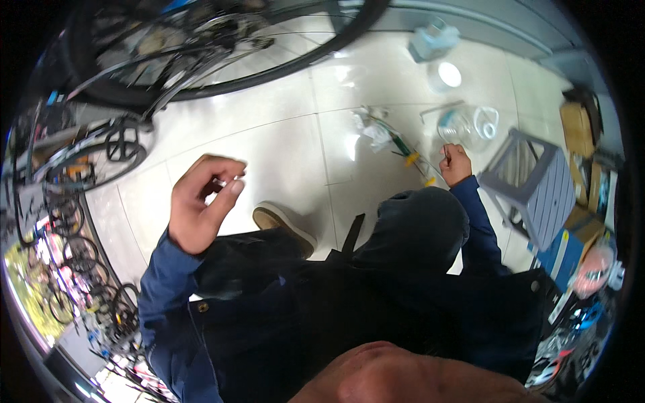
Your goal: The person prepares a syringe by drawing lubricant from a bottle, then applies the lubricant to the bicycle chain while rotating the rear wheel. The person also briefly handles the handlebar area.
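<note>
My left hand is raised over the floor, its thumb and forefinger pinched together. A small pale spot shows at the fingertips, too blurred to name. Lower and to the right, beside my bent knee, my right hand is closed in a loose fist. Something dark and thin seems to show at its fingers, but I cannot make it out. Just left of that hand lie slim tools with green and yellow parts and a crumpled white wrapping. A bicycle wheel stands beyond both hands, with a pedal at far left.
A clear plastic jug, a white round tub and a pale blue bottle stand at the back right. Right of my arm is a grey step stool, with cardboard boxes behind. Several bicycles line the left side.
</note>
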Action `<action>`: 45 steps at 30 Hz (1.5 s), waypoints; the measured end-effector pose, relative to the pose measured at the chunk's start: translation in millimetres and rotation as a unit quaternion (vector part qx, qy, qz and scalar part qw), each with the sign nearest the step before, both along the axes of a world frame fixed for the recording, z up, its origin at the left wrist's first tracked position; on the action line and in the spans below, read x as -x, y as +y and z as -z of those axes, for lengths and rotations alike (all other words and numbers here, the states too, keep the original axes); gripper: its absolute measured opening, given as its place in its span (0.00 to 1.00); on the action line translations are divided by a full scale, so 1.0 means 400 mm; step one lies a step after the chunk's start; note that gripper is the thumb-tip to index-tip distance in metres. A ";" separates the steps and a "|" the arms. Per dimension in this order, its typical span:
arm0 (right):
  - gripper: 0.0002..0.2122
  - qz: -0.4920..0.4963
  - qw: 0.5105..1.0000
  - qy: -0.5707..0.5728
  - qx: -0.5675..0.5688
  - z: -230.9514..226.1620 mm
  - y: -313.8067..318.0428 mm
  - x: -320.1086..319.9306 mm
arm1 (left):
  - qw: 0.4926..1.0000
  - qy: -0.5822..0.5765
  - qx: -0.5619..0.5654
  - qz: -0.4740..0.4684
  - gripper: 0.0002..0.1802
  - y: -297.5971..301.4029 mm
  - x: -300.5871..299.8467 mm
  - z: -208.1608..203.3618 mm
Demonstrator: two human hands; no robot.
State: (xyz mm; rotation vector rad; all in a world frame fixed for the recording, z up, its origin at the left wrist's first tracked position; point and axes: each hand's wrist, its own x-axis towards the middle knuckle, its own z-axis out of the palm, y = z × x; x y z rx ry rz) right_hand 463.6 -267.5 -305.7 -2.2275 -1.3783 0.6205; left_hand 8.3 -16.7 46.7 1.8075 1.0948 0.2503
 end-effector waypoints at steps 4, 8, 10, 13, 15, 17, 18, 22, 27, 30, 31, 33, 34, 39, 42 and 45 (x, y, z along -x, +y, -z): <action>0.11 -0.067 0.972 0.166 -0.155 -0.272 0.335 0.132 | 0.997 -0.051 0.051 0.000 0.15 0.100 0.024 0.122; 0.10 -0.268 0.933 0.103 -0.219 -0.521 0.602 0.318 | 0.983 -0.124 0.132 -0.043 0.16 0.228 -0.005 0.283; 0.10 -0.275 0.927 0.126 -0.221 -0.588 0.704 0.419 | 0.974 -0.149 0.155 -0.067 0.16 0.286 -0.032 0.344; 0.08 -0.283 0.922 0.087 -0.251 -0.629 0.829 0.528 | 0.926 -0.283 0.183 -0.170 0.12 0.354 -0.056 0.390; 0.08 -0.283 0.918 0.060 -0.270 -0.627 0.891 0.579 | 0.895 -0.359 0.184 -0.189 0.13 0.381 -0.047 0.396; 0.08 -0.263 0.928 0.053 -0.258 -0.617 0.937 0.626 | 0.862 -0.420 0.182 -0.218 0.14 0.397 -0.035 0.389; 0.07 -0.274 0.910 0.042 -0.310 -0.616 0.960 0.641 | 0.851 -0.440 0.182 -0.221 0.14 0.405 -0.030 0.383; 0.06 -0.269 0.893 -0.034 -0.360 -0.621 1.007 0.677 | 0.806 -0.507 0.197 -0.235 0.15 0.428 -0.022 0.359; 0.05 -0.263 0.876 -0.129 -0.385 -0.629 1.019 0.697 | 0.773 -0.562 0.201 -0.217 0.14 0.459 -0.029 0.351; 0.05 -0.253 0.874 -0.151 -0.387 -0.626 1.018 0.698 | 0.771 -0.556 0.226 -0.210 0.15 0.468 -0.035 0.358; 0.05 -0.252 0.873 -0.154 -0.388 -0.624 1.019 0.698 | 0.770 -0.562 0.224 -0.206 0.15 0.470 -0.037 0.361; 0.05 -0.248 0.873 -0.157 -0.391 -0.621 1.019 0.698 | 0.768 -0.567 0.219 -0.204 0.15 0.472 -0.041 0.367; 0.05 -0.249 0.872 -0.162 -0.389 -0.621 1.020 0.698 | 0.765 -0.568 0.218 -0.210 0.15 0.473 -0.042 0.369; 0.05 -0.247 0.871 -0.193 -0.379 -0.634 1.020 0.697 | 0.759 -0.569 0.217 -0.230 0.15 0.477 -0.048 0.375; 0.05 -0.240 0.858 -0.240 -0.385 -0.652 1.023 0.696 | 0.758 -0.572 0.216 -0.229 0.15 0.479 -0.051 0.374; 0.06 -0.253 0.856 -0.246 -0.379 -0.665 1.022 0.695 | 0.758 -0.570 0.222 -0.228 0.15 0.482 -0.051 0.373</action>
